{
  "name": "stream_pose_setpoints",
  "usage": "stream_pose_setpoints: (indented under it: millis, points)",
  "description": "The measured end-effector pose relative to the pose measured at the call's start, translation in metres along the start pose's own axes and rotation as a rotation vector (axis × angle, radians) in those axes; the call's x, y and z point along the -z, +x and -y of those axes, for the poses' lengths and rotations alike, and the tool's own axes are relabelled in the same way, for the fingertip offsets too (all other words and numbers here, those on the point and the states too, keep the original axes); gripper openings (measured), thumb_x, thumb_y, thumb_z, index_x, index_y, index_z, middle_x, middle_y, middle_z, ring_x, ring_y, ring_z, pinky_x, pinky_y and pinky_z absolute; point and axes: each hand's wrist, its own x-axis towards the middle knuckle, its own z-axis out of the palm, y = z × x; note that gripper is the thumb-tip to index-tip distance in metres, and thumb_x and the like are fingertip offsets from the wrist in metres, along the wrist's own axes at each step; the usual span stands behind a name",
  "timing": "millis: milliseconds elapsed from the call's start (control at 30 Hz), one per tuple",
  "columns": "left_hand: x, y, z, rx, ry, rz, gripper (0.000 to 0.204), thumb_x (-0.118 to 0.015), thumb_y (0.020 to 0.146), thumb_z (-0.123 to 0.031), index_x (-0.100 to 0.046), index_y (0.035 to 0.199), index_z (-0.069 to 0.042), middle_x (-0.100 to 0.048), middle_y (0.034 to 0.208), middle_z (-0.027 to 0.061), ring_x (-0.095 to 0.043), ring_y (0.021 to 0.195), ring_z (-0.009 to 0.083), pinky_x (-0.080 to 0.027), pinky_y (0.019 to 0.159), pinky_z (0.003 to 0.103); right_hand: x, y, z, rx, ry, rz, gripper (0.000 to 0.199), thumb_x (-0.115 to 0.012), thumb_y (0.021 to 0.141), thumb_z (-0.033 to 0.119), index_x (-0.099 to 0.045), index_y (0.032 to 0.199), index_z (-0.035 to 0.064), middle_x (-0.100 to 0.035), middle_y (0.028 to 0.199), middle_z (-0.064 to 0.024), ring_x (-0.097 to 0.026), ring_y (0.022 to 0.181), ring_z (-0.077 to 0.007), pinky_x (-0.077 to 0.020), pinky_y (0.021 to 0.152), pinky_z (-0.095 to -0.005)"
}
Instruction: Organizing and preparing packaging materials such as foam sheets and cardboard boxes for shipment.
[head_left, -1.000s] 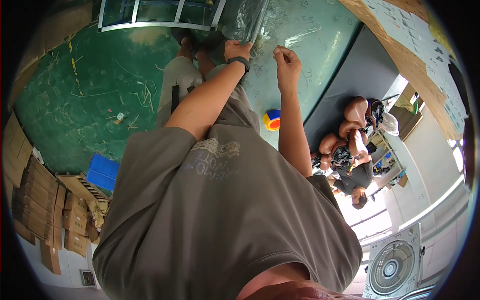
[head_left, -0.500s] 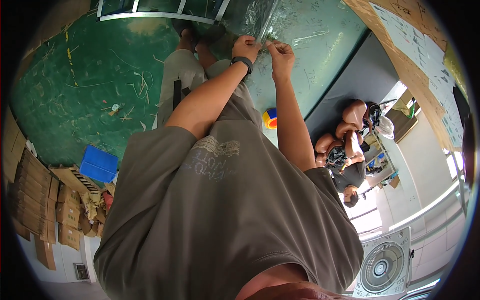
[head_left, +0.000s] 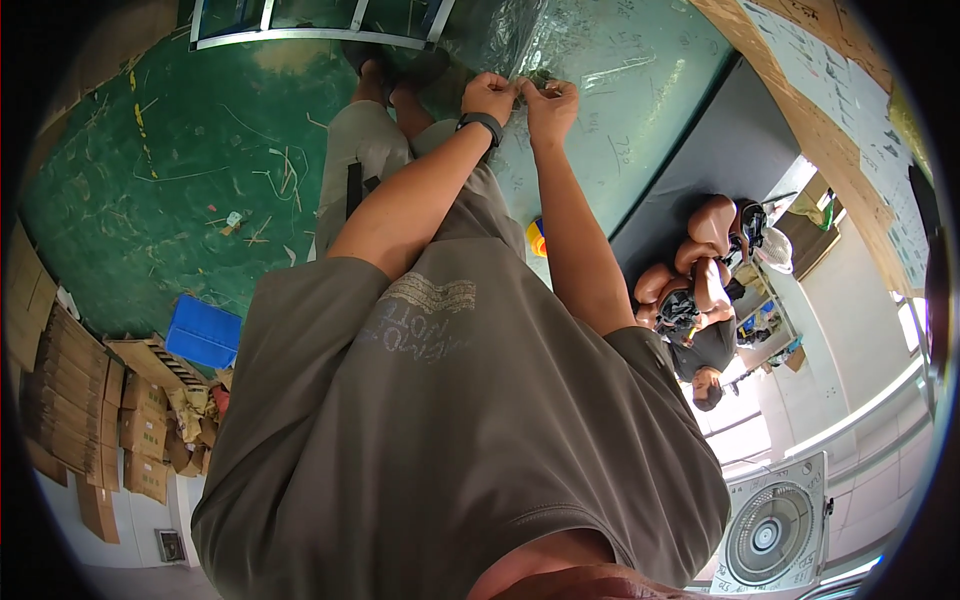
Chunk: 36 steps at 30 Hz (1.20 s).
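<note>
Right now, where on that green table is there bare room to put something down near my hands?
The green table is bare to the right of the right hand, up to the grey strip along its edge. It is crowded at the clear plastic sheet, which both the right and left hand pinch. The floor's left edge is packed with cardboard boxes.

A blue crate [head_left: 203,334] lay on the green floor [head_left: 150,200] beside stacked cardboard boxes [head_left: 75,390]; a white fan [head_left: 772,528] stood lower right.
</note>
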Motion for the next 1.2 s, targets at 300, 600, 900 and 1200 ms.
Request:
stream_pose_setpoints:
  millis: [300, 600, 900, 1200]
  points:
    - [0.007, 0.011, 0.020, 0.028, -0.111, -0.017, 0.023, -0.090, 0.087, -0.012, -0.070, 0.091, -0.001, -0.075, 0.084, 0.0065, -0.069, 0.072, 0.0133, -0.057, 0.066, 0.029, -0.005, -0.009, 0.028, 0.062, -0.108, -0.040, 0.051, -0.100, 0.067, 0.030, -0.064, 0.087, 0.0008, -0.066, 0.090, -0.0133, -0.061, 0.097, -0.0333, -0.0525, 0.085, -0.0454]
    - [0.006, 0.019, 0.024, 0.210, -0.264, -0.193, 0.019, -0.083, 0.091, -0.005, -0.064, 0.088, -0.005, -0.071, 0.081, 0.0081, -0.069, 0.068, 0.0171, -0.056, 0.058, 0.029, -0.007, -0.016, 0.038, 0.075, -0.083, 0.004, 0.048, -0.097, 0.071, 0.021, -0.062, 0.098, 0.0000, -0.059, 0.108, -0.0197, -0.059, 0.102, -0.0388, -0.0515, 0.090, -0.0465]
    - [0.030, -0.011, -0.027, -0.012, 0.333, -0.076, 0.025, -0.083, 0.088, -0.021, -0.066, 0.086, -0.003, -0.075, 0.084, 0.0103, -0.074, 0.077, 0.0244, -0.058, 0.073, 0.042, -0.004, -0.019, 0.035, 0.027, -0.184, -0.037, 0.058, -0.097, 0.070, 0.024, -0.059, 0.107, 0.0011, -0.055, 0.116, -0.0206, -0.060, 0.105, -0.0428, -0.0527, 0.091, -0.0489]
    - [0.033, 0.015, 0.023, -0.012, 0.111, 0.049, 0.026, -0.078, 0.088, -0.030, -0.067, 0.089, -0.005, -0.075, 0.085, 0.0143, -0.074, 0.084, 0.0352, -0.058, 0.077, 0.044, -0.009, -0.020, 0.066, -0.029, -0.239, -0.057, 0.069, -0.101, 0.064, 0.030, -0.058, 0.108, -0.0008, -0.055, 0.118, -0.0198, -0.061, 0.107, -0.0421, -0.0539, 0.093, -0.0489]
